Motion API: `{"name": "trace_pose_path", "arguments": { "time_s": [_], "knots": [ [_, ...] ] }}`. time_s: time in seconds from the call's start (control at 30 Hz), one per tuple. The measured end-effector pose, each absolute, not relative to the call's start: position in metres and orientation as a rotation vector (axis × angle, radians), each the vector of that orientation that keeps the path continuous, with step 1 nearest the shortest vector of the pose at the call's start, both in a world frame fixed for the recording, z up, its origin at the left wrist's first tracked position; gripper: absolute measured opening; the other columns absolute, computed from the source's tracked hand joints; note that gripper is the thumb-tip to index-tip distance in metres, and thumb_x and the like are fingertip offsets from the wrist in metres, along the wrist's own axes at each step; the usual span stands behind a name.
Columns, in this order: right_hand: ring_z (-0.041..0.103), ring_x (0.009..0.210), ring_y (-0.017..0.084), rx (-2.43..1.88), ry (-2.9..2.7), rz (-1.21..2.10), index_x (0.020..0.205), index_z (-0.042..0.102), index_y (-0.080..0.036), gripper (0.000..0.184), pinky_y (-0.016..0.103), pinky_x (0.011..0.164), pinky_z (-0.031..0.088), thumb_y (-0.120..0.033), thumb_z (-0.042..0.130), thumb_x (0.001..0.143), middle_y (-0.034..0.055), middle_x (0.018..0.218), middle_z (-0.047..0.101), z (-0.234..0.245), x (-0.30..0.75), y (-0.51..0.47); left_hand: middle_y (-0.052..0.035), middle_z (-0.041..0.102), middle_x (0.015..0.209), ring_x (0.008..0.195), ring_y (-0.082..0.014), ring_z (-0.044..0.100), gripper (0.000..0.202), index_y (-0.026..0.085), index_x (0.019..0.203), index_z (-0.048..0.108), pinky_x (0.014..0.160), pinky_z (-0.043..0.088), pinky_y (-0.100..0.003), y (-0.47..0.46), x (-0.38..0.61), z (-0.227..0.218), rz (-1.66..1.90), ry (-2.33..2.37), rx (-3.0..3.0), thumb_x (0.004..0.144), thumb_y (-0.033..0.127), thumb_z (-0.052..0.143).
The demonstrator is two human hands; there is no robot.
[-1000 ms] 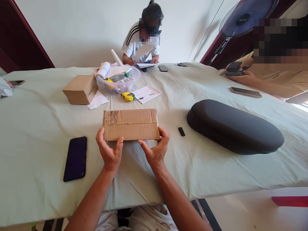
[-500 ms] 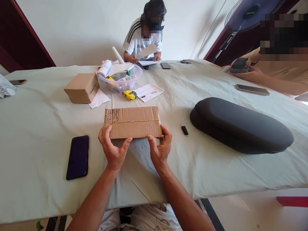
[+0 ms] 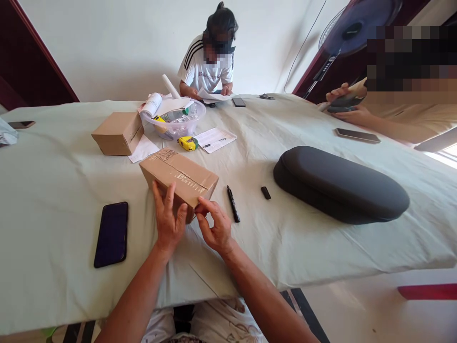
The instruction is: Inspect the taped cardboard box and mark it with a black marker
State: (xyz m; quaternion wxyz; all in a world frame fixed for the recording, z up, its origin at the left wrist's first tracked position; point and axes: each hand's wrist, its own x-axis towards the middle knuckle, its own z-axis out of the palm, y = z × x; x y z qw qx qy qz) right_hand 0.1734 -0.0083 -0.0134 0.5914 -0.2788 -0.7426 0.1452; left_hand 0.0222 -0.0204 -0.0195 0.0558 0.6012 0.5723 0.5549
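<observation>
The person's left hand (image 3: 169, 221) is spread against the brown box (image 3: 178, 174), just left of the black pen (image 3: 233, 205) on the table (image 3: 300, 252), maybe to keep the box steady, while the right hand (image 3: 217, 227) pinches its near corner.

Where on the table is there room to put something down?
There's bare tablecloth left of the smartphone beside the left forearm, and between the long dark padded object and the near table edge. It's crowded around the plastic bowl, with a cardboard box, tape measure and papers close by.
</observation>
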Motion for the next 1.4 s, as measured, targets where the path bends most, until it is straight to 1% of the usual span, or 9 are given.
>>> {"name": "trace_pose_path", "arguments": {
  "time_s": [0.1, 0.2, 0.27, 0.37, 0.47, 0.63, 0.8, 1.0, 1.4],
  "knots": [
    [0.065, 0.073, 0.016, -0.657, -1.720, 0.355, 0.137, 0.056, -0.029, 0.041, 0.031, 0.064, 0.056, -0.018, 0.050, 0.097, 0.0029, 0.088, 0.070, -0.016, 0.174, -0.007, -0.0240, 0.017, 0.167, 0.157, -0.0367, 0.020, 0.078, 0.021, 0.154, 0.038, 0.121, 0.027, -0.058, -0.023, 0.029, -0.023, 1.669, 1.660, 1.953, 0.090, 0.063, 0.057],
    [0.067, 0.086, 0.021, -0.817, -1.608, 0.231, 0.125, 0.064, -0.028, 0.030, 0.037, 0.071, 0.058, -0.034, 0.057, 0.097, 0.0071, 0.098, 0.069, -0.021, 0.182, 0.000, -0.0255, 0.021, 0.165, 0.154, -0.0379, 0.027, 0.075, 0.021, 0.152, 0.039, 0.119, 0.031, -0.059, -0.022, 0.029, -0.021, 1.700, 1.675, 2.011, 0.090, 0.058, 0.062],
    [0.065, 0.105, 0.028, -0.972, -1.475, 0.154, 0.132, 0.059, -0.027, 0.048, 0.046, 0.082, 0.058, -0.052, 0.064, 0.091, 0.0110, 0.114, 0.066, -0.024, 0.188, 0.007, -0.0245, 0.023, 0.164, 0.153, -0.0377, 0.030, 0.071, 0.022, 0.151, 0.039, 0.118, 0.033, -0.059, -0.021, 0.028, -0.019, 1.704, 1.670, 2.033, 0.091, 0.054, 0.061],
    [0.054, 0.132, 0.034, -1.078, -1.407, 0.264, 0.153, 0.034, -0.030, 0.088, 0.054, 0.097, 0.053, -0.070, 0.066, 0.082, 0.0163, 0.146, 0.051, -0.027, 0.193, 0.015, -0.0227, 0.027, 0.163, 0.153, -0.0374, 0.030, 0.066, 0.023, 0.151, 0.039, 0.117, 0.035, -0.058, -0.021, 0.028, -0.018, 1.696, 1.609, 2.067, 0.094, 0.050, 0.059],
    [0.048, 0.139, 0.036, -1.046, -1.459, 0.396, 0.157, 0.025, -0.028, 0.102, 0.056, 0.106, 0.047, -0.077, 0.065, 0.077, 0.0176, 0.154, 0.043, -0.028, 0.189, 0.016, -0.0212, 0.028, 0.163, 0.152, -0.0353, 0.033, 0.058, 0.025, 0.150, 0.042, 0.117, 0.036, -0.056, -0.022, 0.030, -0.019, 1.702, 1.536, 2.099, 0.096, 0.044, 0.056],
    [0.059, 0.120, 0.029, -1.027, -1.384, 0.417, 0.139, 0.045, -0.026, 0.077, 0.048, 0.103, 0.050, -0.065, 0.074, 0.078, 0.0116, 0.131, 0.057, -0.027, 0.180, 0.007, -0.0222, 0.032, 0.161, 0.149, -0.0345, 0.038, 0.054, 0.023, 0.145, 0.046, 0.115, 0.039, -0.054, -0.023, 0.029, -0.020, 1.705, 1.453, 2.119, 0.098, 0.048, 0.054],
    [0.060, 0.116, 0.025, -0.998, -1.308, 0.552, 0.127, 0.056, -0.027, 0.042, 0.043, 0.098, 0.051, -0.051, 0.060, 0.093, 0.0086, 0.125, 0.062, -0.023, 0.183, 0.007, -0.0215, 0.035, 0.160, 0.149, -0.0327, 0.038, 0.052, 0.022, 0.143, 0.049, 0.117, 0.037, -0.053, -0.024, 0.025, -0.017, 1.719, 1.417, 2.048, 0.099, 0.049, 0.050],
    [0.065, 0.108, 0.022, -0.954, -1.207, 0.786, 0.119, 0.066, -0.028, 0.036, 0.037, 0.089, 0.055, -0.052, 0.059, 0.093, 0.0068, 0.120, 0.069, -0.019, 0.188, 0.015, -0.0171, 0.034, 0.163, 0.152, -0.0309, 0.034, 0.053, 0.025, 0.147, 0.047, 0.121, 0.032, -0.050, -0.020, 0.021, -0.021, 1.766, 1.346, 1.909, 0.100, 0.050, 0.047],
    [0.065, 0.114, 0.023, -0.963, -1.255, 0.836, 0.120, 0.070, -0.030, 0.037, 0.040, 0.100, 0.052, -0.052, 0.060, 0.092, 0.0055, 0.120, 0.073, -0.020, 0.192, 0.021, -0.0097, 0.032, 0.167, 0.155, -0.0252, 0.029, 0.051, 0.031, 0.152, 0.042, 0.126, 0.027, -0.044, -0.016, 0.017, -0.025, 1.718, 1.319, 1.797, 0.102, 0.042, 0.048]
  ]
}}
